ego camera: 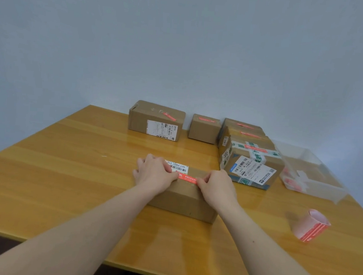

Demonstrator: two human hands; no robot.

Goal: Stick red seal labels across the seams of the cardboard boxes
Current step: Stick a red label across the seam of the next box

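A cardboard box (184, 199) with a white barcode sticker on top sits in the middle of the table. A red seal label (187, 179) lies across its top. My left hand (155, 172) rests over the box's left part, its thumb pressing the label's left end. My right hand (215, 187) has curled fingers that pinch the label's right end. Whether the label is fully stuck down is hidden by the fingers.
Several cardboard boxes bearing red labels stand at the back: one large (157, 120), one small (203, 128), a cluster at right (250, 162). A clear plastic tray (312, 176) sits far right, a curled strip of red labels (309, 227) near the right edge. The wooden table (65, 171) ends close in front.
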